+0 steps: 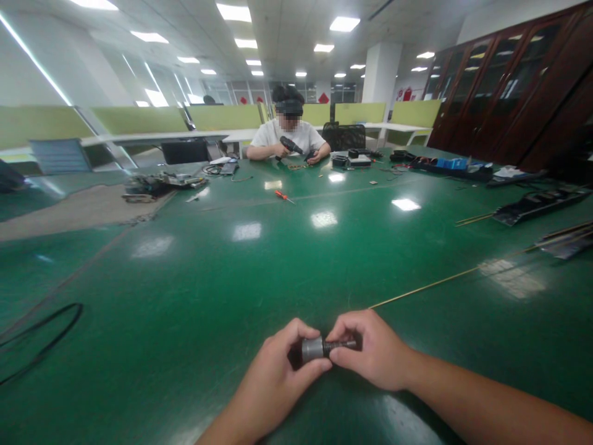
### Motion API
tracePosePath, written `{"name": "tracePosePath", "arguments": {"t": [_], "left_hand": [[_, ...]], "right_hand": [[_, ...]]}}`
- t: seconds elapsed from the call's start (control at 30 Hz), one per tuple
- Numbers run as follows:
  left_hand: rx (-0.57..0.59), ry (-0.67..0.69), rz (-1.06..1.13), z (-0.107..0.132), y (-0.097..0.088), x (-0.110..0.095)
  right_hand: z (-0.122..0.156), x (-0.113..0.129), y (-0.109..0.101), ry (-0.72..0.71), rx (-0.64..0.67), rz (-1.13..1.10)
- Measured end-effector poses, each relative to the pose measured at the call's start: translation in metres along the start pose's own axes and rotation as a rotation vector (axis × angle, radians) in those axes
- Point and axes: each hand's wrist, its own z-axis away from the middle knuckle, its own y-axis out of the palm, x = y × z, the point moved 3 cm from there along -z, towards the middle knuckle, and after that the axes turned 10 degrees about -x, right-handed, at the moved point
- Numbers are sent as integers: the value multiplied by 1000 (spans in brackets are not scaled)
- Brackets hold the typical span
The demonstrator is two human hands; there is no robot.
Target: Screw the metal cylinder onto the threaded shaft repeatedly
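A small metal part with a wide grey cylinder and a narrower, dark ribbed shaft lies between my hands, low in the head view. My left hand grips the cylinder end, its thumb in front and its fingers behind. From the other side my right hand pinches the shaft between thumb and index finger. The part is held roughly level, just over the green table. Its exact kind I cannot make out, and my left hand covers its left end.
A long thin brass-coloured rod runs right from behind my right hand. A screwdriver lies mid-table. Across the table a person holds a power drill. A black cable loops at left; electronic parts lie farther back.
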Motion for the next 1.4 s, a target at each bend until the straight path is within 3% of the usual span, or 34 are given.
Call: {"name": "tracePosePath", "arguments": {"t": [1.4], "left_hand": [[-9,1,-4,-2,-2,-3]], "right_hand": [[1,1,1,15,30,-38]]}}
